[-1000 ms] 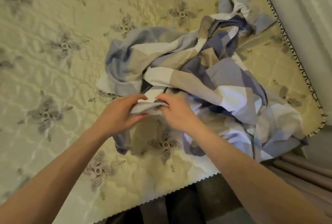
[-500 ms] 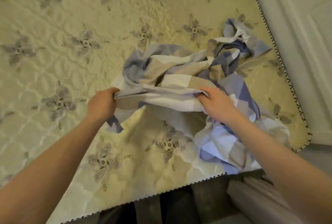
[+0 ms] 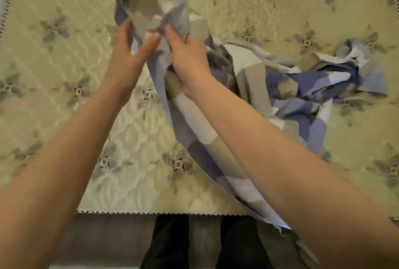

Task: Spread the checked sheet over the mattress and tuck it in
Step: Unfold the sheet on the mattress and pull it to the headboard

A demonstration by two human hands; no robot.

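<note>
Left hand [image 3: 126, 55], apart before, now beside right hand [image 3: 188, 58] gripping checked sheet [image 3: 257, 78].

Left hand [image 3: 127, 53], right hand [image 3: 189, 57] on bunched checked sheet [image 3: 248, 72] over mattress [image 3: 54, 122]

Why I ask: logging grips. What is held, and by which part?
The checked sheet: the right hand grips its raised, bunched fold; the left hand brackets the same fold, but whether it pinches is unclear.
</note>
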